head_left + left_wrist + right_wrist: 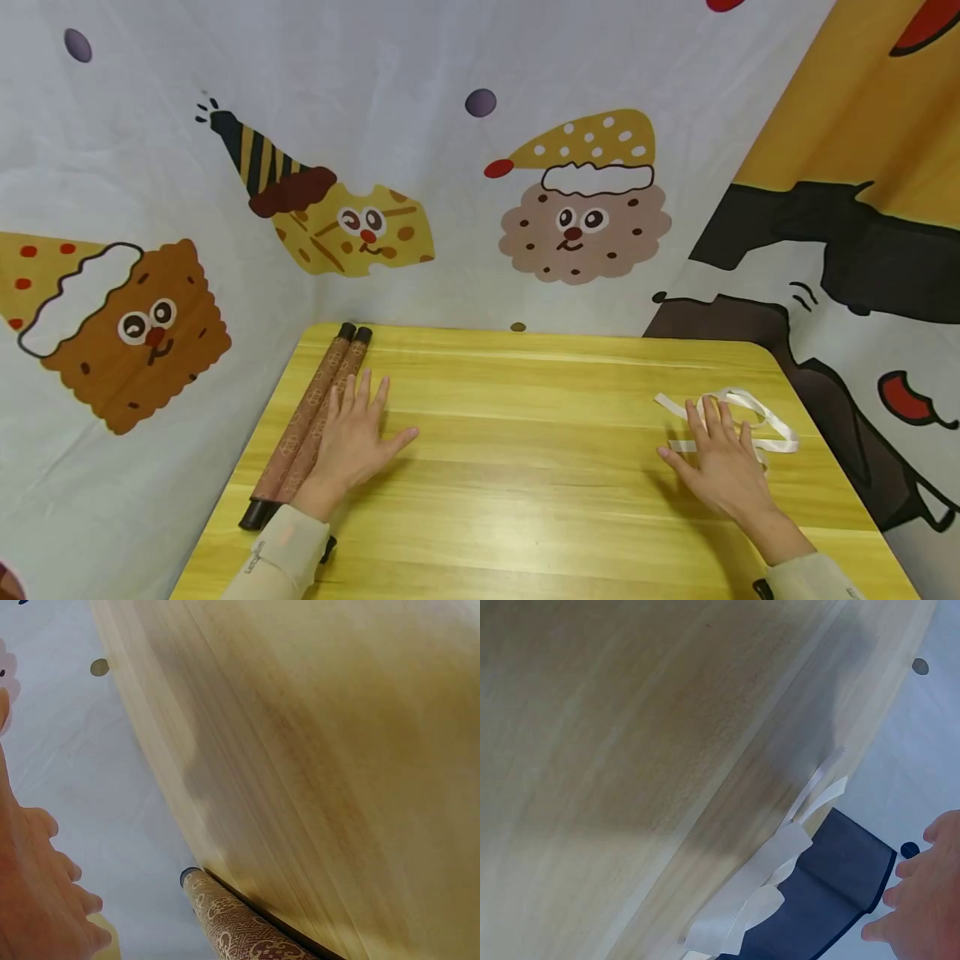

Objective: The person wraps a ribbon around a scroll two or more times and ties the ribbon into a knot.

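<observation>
Two brown patterned scrolls (309, 417) with black end knobs lie side by side along the left of the wooden table (525, 517). Fingers spread, my left hand (352, 442) hovers over the nearer scroll and overlaps it in the head view. In the left wrist view part of a rolled scroll (240, 919) shows below that hand. A loosely looped white ribbon (780, 444) lies at the table's right. Over it is my right hand (723, 467), palm down with fingers extended, casting a shadow on the wood. The right wrist view shows the ribbon (750, 889) more closely. Neither hand holds anything.
A white cloth (427, 67) printed with cartoon snacks hangs behind the table and on its left. On the right, the cloth carries a large black-and-orange cartoon figure (885, 267). The table's back edge (517, 332) meets the hanging cloth.
</observation>
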Available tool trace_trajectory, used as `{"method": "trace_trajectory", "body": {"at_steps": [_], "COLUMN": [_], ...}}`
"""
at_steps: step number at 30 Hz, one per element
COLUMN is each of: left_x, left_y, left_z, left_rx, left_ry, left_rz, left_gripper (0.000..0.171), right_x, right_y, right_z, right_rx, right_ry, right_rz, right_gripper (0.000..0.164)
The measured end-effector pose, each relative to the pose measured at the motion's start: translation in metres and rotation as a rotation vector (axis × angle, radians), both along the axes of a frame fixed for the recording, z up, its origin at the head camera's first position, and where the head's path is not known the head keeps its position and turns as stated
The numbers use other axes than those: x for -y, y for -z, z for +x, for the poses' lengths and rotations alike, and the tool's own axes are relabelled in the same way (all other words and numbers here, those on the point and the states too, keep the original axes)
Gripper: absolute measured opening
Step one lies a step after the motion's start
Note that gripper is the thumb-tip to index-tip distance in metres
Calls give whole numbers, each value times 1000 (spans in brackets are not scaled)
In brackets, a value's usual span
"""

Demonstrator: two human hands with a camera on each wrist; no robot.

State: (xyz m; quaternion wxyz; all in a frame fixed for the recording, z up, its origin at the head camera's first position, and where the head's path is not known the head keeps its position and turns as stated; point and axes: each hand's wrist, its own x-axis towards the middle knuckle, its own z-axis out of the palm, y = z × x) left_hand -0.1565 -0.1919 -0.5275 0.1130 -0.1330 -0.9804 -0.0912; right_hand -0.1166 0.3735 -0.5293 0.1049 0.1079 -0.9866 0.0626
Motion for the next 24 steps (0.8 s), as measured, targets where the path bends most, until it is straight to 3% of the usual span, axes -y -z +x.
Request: {"method": "trace_trajectory", "body": {"at_steps": [15, 24], "left_x": [-5, -18], "left_y": [0, 2], "left_z": [3, 8], "left_rx": [-2, 2], "left_ry": [22, 41], "left_rz": [5, 4], "left_gripper": [97, 89], "right_x": [-2, 5], "right_y": [-6, 0], "right_z": [5, 13], "right_rx": [62, 118], "right_ry": [52, 67], "right_rz": [-43, -36], "right_gripper": [82, 62]}}
